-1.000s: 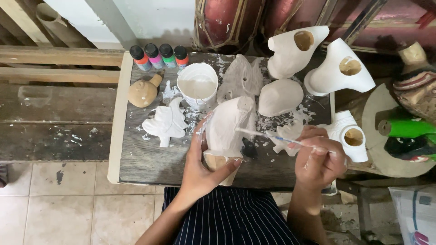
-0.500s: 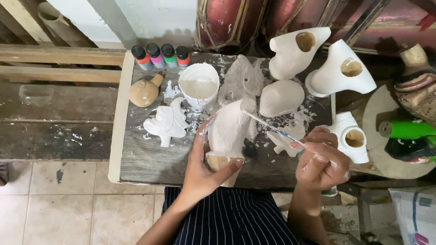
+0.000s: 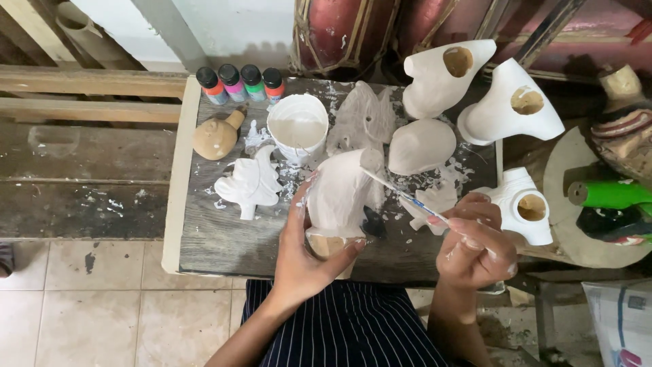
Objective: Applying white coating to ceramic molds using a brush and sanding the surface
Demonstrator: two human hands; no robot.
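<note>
White-coated carved figure, upright, brush touching

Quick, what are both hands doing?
Left hand: closed around the white-painted figurine.
Right hand: closed on a thin paintbrush, tip on the figurine.

Soft, even daylight fills the scene, moderately bright, with no hard glare. It seems to fall from above and slightly behind the camera, since the white-painted carved wooden figure and the round white paint cup read bright and nearly flat, with detail washed out on their palest faces. Shadows are short and diffuse, pooling under the grey paint-spattered wooden table and beneath the right hand. The dark red drums along the top edge sink into dimness. Focus is sharp at centre; the thin paintbrush looks slightly soft. Straight boards bow mildly towards the frame corners.
</note>
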